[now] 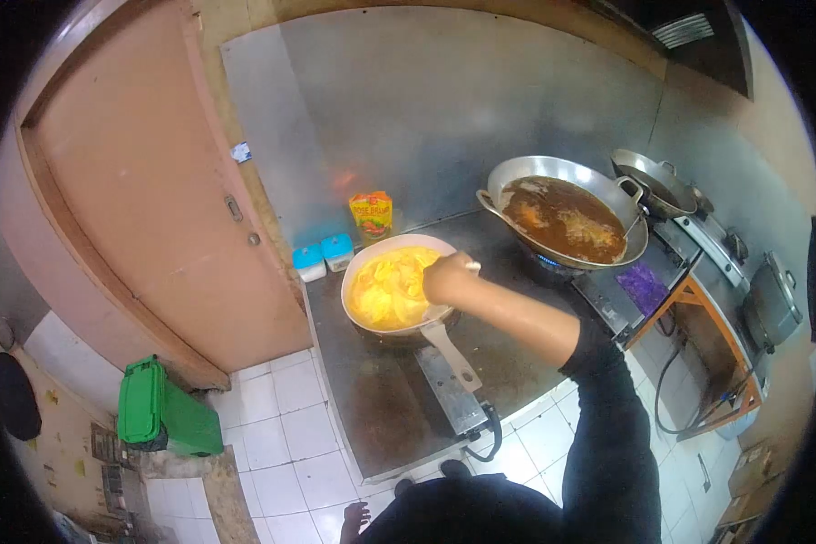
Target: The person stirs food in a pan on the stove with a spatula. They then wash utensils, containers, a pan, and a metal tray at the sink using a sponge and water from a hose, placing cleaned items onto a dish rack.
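Over the frying pan (351,310), my right hand (448,279) is closed round a utensil with a pale handle (473,267). Only the handle's end shows beyond my fist; the rest of the utensil is hidden. Yellow egg mixture (385,288) fills the pan in soft, uneven folds. The pan's beige handle (451,356) points toward me, below my forearm, and nobody grips it. Low by my side hangs my left hand (355,515), small in view, with its fingers apart and nothing visible in it.
A large wok (553,166) of brown bubbling oil sits over a blue flame at right. Another wok (644,165) stands behind it. Two blue-lidded tubs (337,250) and a yellow pouch (372,216) are behind the pan. A green bin (177,412) stands left.
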### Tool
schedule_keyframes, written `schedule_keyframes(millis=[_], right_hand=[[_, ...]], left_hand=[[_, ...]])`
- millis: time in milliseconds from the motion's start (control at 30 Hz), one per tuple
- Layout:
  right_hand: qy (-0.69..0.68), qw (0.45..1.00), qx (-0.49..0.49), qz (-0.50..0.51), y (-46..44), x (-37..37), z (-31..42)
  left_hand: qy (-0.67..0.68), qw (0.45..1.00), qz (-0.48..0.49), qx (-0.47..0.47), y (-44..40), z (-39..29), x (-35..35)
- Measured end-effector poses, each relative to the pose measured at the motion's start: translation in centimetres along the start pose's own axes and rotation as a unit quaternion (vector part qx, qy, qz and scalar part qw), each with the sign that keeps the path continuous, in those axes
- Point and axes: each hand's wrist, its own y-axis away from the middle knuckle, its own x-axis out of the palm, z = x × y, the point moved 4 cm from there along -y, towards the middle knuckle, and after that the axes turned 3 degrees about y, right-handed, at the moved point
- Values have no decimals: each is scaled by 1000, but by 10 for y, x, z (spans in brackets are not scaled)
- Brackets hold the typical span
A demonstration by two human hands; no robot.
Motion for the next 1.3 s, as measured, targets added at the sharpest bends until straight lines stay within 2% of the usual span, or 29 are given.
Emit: schedule_keyframes(millis=[33,200,333,400,500,633,700,833,900,1000,1133,1233,1267,1300], right_hand=[[-41,999,14,11,-6,8,1],[-113,991,72,-21,-26,19,-6],[-85,990,93,-56,-52,22,-11],[-73,990,71,-94,-70,24,-13],[-116,984,101,-88,-88,22,-19],[-114,984,82,-109,-135,37,-20],[-192,974,102,-64,-146,33,-24],[-197,977,65,-49,-145,19,-30],[-235,962,96,-102,-141,9,-40],[-220,960,91,-149,-84,-27,-50],[-114,978,41,-167,-36,-50,-57],[-44,995,-10,-92,-14,-39,-46],[-45,995,-10,-92,-15,-33,-41],[-32,998,-17,-50,-9,-26,-32]], left_hand=[[-81,997,-6,18,-3,-8,-1],[-35,999,10,2,-11,-10,10],[-34,998,4,-48,-6,-5,24],[-39,998,5,-55,-6,-3,31],[-54,997,6,-63,-8,-4,41],[-66,996,1,-63,-7,-1,49],[-74,996,-1,-58,-3,1,53],[-89,995,-9,-47,5,13,57],[-95,995,-13,-41,14,22,59],[-114,993,-21,-23,26,36,58],[-188,981,-29,29,30,50,55],[-296,944,-39,141,32,51,51],[-131,984,-32,118,31,53,47],[-203,919,-51,334,39,36,47]])
